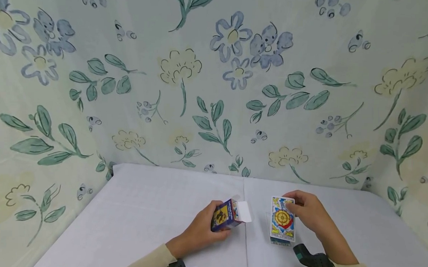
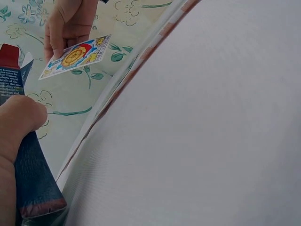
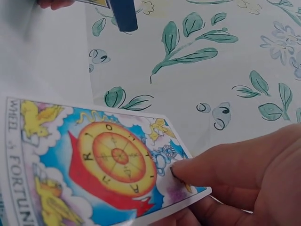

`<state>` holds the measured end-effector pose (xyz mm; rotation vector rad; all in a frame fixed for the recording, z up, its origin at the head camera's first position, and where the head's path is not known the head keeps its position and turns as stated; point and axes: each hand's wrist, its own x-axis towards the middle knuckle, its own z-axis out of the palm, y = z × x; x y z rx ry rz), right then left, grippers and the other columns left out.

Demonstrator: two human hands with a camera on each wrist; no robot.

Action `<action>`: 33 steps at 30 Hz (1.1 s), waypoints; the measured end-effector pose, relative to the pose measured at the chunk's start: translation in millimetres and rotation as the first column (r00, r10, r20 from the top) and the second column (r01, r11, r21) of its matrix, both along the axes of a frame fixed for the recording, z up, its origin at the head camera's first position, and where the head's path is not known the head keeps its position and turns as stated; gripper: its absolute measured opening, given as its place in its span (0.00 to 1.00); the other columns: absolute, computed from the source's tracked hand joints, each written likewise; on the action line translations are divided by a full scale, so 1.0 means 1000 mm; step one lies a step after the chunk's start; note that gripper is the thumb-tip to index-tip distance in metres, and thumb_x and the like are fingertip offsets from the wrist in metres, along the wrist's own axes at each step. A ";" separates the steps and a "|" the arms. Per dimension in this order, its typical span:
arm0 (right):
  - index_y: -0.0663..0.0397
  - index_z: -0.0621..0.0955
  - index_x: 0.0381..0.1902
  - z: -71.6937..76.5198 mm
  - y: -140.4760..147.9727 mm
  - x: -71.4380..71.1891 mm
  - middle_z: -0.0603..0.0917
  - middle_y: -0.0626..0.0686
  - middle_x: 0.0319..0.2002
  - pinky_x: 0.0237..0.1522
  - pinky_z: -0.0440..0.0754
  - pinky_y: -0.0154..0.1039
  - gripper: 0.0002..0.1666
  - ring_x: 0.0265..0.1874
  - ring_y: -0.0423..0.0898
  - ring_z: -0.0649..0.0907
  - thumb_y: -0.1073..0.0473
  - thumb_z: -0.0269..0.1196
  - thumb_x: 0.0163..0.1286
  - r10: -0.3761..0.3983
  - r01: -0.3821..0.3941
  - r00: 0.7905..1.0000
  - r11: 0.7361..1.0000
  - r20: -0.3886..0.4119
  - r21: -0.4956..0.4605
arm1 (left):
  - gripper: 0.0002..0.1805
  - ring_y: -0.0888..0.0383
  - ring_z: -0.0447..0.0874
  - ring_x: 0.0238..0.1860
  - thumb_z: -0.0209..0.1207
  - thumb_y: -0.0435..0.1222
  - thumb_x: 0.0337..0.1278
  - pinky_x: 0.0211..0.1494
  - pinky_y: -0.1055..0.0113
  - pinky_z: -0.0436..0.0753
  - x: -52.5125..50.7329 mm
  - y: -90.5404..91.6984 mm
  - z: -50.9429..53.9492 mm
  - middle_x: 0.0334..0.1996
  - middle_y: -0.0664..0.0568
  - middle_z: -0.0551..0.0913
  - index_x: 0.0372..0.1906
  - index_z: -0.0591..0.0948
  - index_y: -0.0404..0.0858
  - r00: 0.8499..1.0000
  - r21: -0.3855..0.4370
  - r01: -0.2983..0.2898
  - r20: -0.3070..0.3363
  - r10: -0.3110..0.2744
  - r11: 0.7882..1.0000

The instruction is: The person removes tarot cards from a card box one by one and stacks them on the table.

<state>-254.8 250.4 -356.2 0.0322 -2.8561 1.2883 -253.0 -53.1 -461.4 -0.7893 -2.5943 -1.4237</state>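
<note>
My left hand [image 1: 200, 229] grips a purple-blue tarot card box [image 1: 221, 217] whose white end flap stands open to the right; some printed content shows at its mouth. In the left wrist view, my thumb [image 2: 21, 117] lies across the dark blue side of the box [image 2: 37, 174]. To the right, my right hand [image 1: 312, 211] pinches a Wheel of Fortune tarot card [image 1: 282, 218] by its upper right corner, thumb on its picture side. Below that card's lower edge shows a dark, clear-edged item [image 1: 280, 242]; the card hides most of it.
White cloth [image 1: 144, 209] covers the table, with a crease running front to back between the hands. Floral fabric [image 1: 187, 89] hangs behind and at both sides. A dark band with a device [image 1: 315, 259] sits on the right wrist.
</note>
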 end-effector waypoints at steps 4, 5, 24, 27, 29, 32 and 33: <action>0.64 0.78 0.51 -0.008 0.001 -0.004 0.81 0.57 0.39 0.36 0.81 0.43 0.16 0.34 0.49 0.79 0.64 0.62 0.66 -0.025 0.025 1.000 1.000 -0.002 0.016 | 0.39 0.65 0.73 0.49 0.69 0.50 0.49 0.53 0.68 0.76 0.000 0.000 0.000 0.52 0.59 0.73 0.64 0.63 0.48 1.000 -0.002 0.001 0.001 -0.001 1.000; 0.64 0.78 0.50 -0.011 0.002 -0.005 0.81 0.58 0.39 0.37 0.81 0.43 0.16 0.35 0.49 0.79 0.64 0.62 0.66 -0.030 0.030 1.000 0.999 -0.001 0.020 | 0.39 0.65 0.73 0.49 0.69 0.50 0.49 0.53 0.68 0.76 0.000 0.001 -0.001 0.52 0.59 0.73 0.64 0.63 0.48 1.000 -0.006 0.003 0.001 -0.003 1.000; 0.65 0.78 0.50 -0.036 0.008 -0.019 0.80 0.58 0.38 0.36 0.82 0.43 0.15 0.33 0.49 0.79 0.66 0.62 0.65 -0.068 0.067 0.996 0.998 0.059 0.013 | 0.38 0.65 0.73 0.48 0.69 0.50 0.49 0.51 0.68 0.76 0.000 0.001 -0.001 0.51 0.59 0.73 0.64 0.63 0.48 0.999 -0.009 0.007 -0.032 -0.007 1.000; 0.67 0.77 0.50 -0.035 0.006 -0.017 0.80 0.58 0.37 0.37 0.82 0.42 0.15 0.33 0.49 0.79 0.67 0.61 0.65 -0.061 0.061 0.996 0.998 0.072 0.001 | 0.38 0.65 0.73 0.47 0.69 0.50 0.49 0.51 0.69 0.76 0.000 0.000 -0.002 0.50 0.59 0.73 0.64 0.63 0.48 1.000 -0.015 0.005 -0.026 -0.006 1.000; 0.67 0.77 0.50 -0.034 0.006 -0.016 0.80 0.58 0.38 0.37 0.82 0.42 0.15 0.33 0.49 0.79 0.67 0.61 0.65 -0.055 0.056 0.995 0.998 0.078 -0.003 | 0.39 0.65 0.73 0.47 0.69 0.49 0.49 0.50 0.69 0.76 0.000 0.000 -0.002 0.50 0.59 0.73 0.63 0.63 0.48 1.000 -0.014 0.006 -0.028 -0.006 1.000; 0.67 0.77 0.50 -0.034 0.005 -0.017 0.79 0.58 0.38 0.37 0.82 0.42 0.16 0.34 0.49 0.79 0.67 0.61 0.65 -0.050 0.051 0.995 0.999 0.081 -0.004 | 0.38 0.65 0.74 0.46 0.69 0.48 0.48 0.49 0.69 0.77 -0.001 0.000 -0.001 0.49 0.59 0.74 0.63 0.64 0.48 0.999 -0.009 0.006 -0.042 -0.007 1.000; 0.66 0.77 0.50 -0.034 0.005 -0.017 0.79 0.58 0.38 0.37 0.82 0.41 0.16 0.34 0.49 0.79 0.67 0.61 0.65 -0.049 0.050 0.995 0.999 0.083 -0.003 | 0.38 0.65 0.74 0.46 0.69 0.48 0.48 0.49 0.69 0.77 -0.001 -0.001 -0.001 0.49 0.59 0.74 0.63 0.64 0.48 0.999 -0.009 0.006 -0.045 -0.006 1.000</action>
